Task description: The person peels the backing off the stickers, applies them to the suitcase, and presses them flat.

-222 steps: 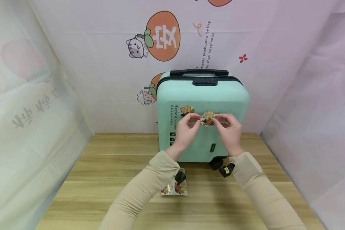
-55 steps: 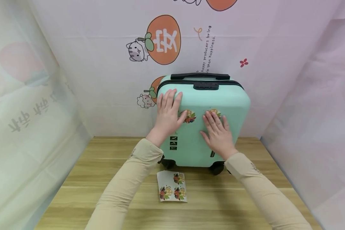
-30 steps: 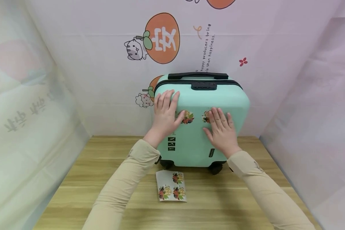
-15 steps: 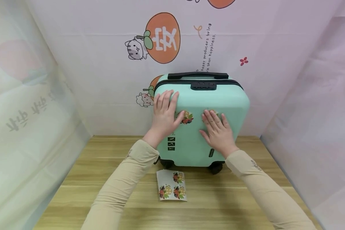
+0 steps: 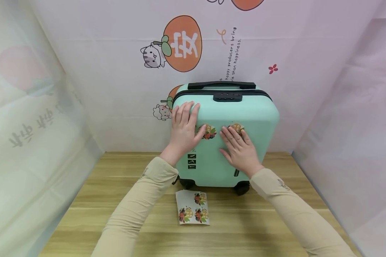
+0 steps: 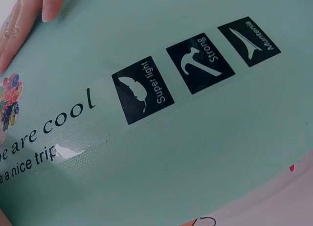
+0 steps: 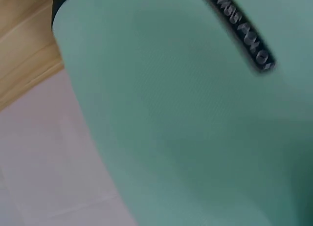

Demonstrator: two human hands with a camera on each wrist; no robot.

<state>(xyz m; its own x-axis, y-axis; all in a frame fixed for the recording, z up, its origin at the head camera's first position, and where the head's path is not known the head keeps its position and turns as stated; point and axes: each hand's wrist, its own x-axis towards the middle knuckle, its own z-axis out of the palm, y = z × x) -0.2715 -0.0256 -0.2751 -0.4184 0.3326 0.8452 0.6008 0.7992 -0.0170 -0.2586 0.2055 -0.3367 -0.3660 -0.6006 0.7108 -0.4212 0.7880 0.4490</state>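
A mint-green suitcase (image 5: 212, 164) stands upright on the wooden table, its black handle on top. My left hand (image 5: 184, 130) rests flat on the upper left of its front, fingers spread toward the top edge, thumb at the edge of a fruit sticker (image 5: 209, 133). With straight fingers my right hand (image 5: 239, 150) lies over a second fruit sticker (image 5: 237, 127), covering its lower left part. In the left wrist view three black printed labels (image 6: 199, 63) and lettering show on the case. The right wrist view shows the dark brand plate (image 7: 240, 31) on its front.
A sticker sheet (image 5: 188, 198) with several fruit stickers on it lies on the table (image 5: 141, 228) in front of the suitcase. White printed cloth (image 5: 115, 78) hangs behind and at both sides. Black wheels (image 5: 242, 188) show under the case.
Earlier both hands pinched a loose sticker before the case; now it is on the front. The right hand has since slid back and forth over it, lately leftward; the left hand stays put.
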